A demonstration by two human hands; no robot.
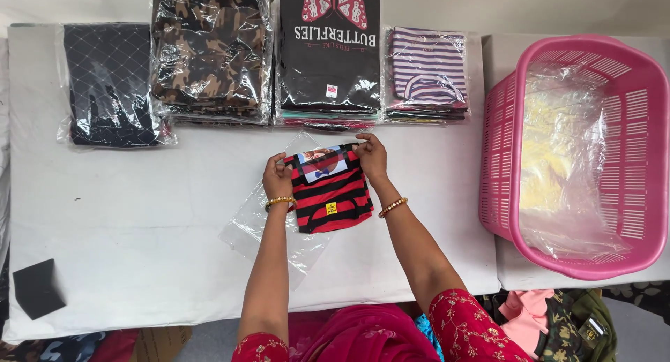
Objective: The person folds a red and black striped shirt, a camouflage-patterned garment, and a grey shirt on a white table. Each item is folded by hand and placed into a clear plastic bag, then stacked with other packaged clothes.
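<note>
On the white table (139,264), a folded red-and-black striped shirt (331,194) lies on a clear plastic bag (265,229) — the left hand (277,177) and right hand (371,156) each pinch a top corner, fingers closed. Bagged garment stacks (328,55) sit just beyond, a pink basket (502,160) to the right.

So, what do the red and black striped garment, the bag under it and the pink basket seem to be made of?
The striped garment, held at its top corners by the left hand and right hand, looks like soft matte knit fabric: it folds flat. The clear bag seems thin glossy plastic film: it wrinkles and shines. The pink basket looks like rigid moulded plastic with slotted walls.
</note>
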